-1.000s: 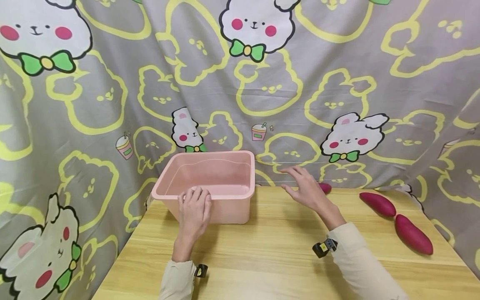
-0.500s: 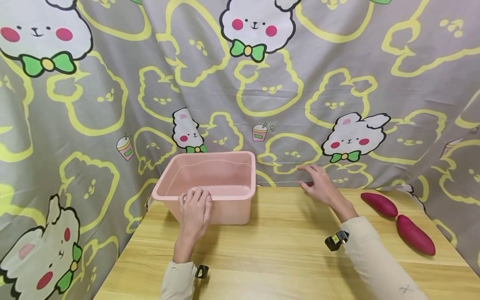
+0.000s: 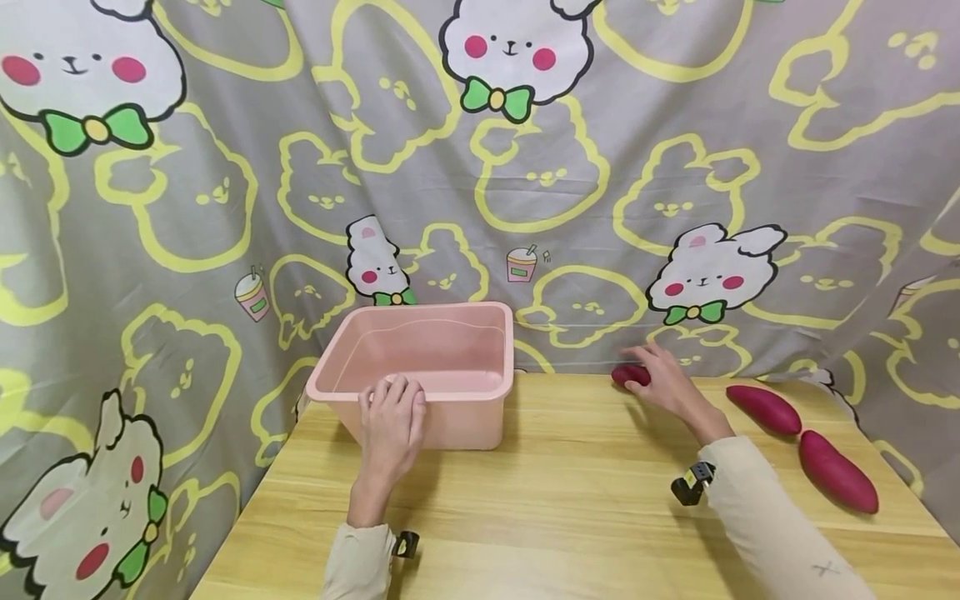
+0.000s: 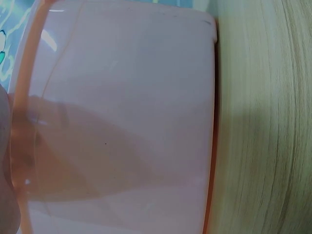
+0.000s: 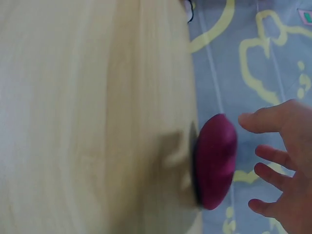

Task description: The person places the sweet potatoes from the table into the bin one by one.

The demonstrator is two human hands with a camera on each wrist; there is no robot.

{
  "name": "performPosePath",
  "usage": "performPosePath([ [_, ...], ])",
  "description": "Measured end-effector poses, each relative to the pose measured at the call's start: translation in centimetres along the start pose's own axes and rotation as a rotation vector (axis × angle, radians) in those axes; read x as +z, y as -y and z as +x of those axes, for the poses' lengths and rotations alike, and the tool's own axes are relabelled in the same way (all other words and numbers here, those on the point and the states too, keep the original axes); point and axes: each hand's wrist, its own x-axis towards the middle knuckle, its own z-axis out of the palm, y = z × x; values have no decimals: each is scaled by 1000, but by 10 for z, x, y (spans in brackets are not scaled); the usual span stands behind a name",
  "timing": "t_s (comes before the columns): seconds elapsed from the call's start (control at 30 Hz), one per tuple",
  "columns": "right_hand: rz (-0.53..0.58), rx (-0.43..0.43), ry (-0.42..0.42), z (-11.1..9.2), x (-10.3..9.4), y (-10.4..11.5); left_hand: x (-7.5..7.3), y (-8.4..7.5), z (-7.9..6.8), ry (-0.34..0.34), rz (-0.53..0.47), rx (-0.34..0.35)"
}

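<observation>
One left hand (image 3: 392, 423) seemingly gripping bin (image 3: 457, 423), right hand (image 3: 666, 385) unclenched, wooden tabletop (image 3: 540, 517), grey rabbit-print curtain (image 3: 435, 183)

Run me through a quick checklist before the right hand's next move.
1. Left hand on the pink bin: ok, fingers over the near rim.
2. Bin upright on the table: ok.
3. Right hand gripping the closest sweet potato: not ok, fingers not around it.
4. Upper sweet potato and lower sweet potato away from that hand: ok, both lie to its right.
5. Bin's near floor free of objects: cannot tell, the front wall hides it.
</observation>
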Motion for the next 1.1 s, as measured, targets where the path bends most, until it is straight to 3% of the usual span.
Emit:
performPosePath([
  [0.23,-15,47,34,-2,7,-18,-1,0,0,-6,5,-3],
  [0.47,-46,33,26,-4,16,-26,-1,0,0,-23,3,7],
  [0.83,-71,26,3,-3,26,-30,0,0,1,-17,6,8],
  [1.1,-49,75,36,-4,27,-26,0,-1,1,-28,-3,16],
])
